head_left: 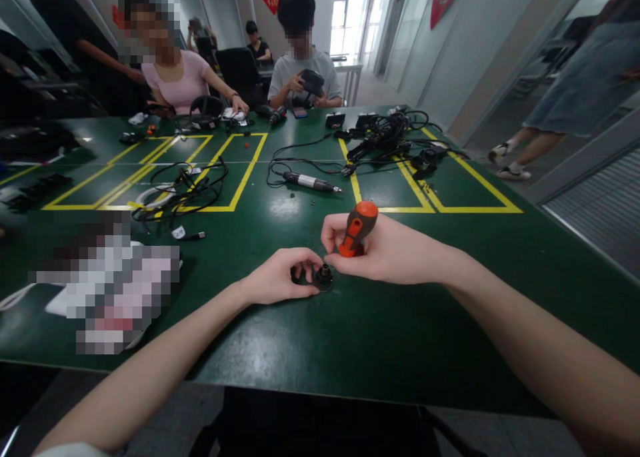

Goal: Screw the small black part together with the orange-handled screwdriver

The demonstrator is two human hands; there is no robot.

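Yellow tape (pixel 475 210) marked boxes toward the far edge of the green table (pixel 450 337), and black cables (pixel 387 136) lay heaped near its far right corner. Closer to the near edge, about midway along, sat a small round black part (pixel 325 280) — the left hand (pixel 275 277) held its side between thumb and fingers. Just beside it, the right hand (pixel 393 252) gripped an orange-and-grey screwdriver (pixel 367 217), tip hidden.

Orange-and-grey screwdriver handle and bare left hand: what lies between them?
The head view shows a stepped round black part, plus some of the right hand.
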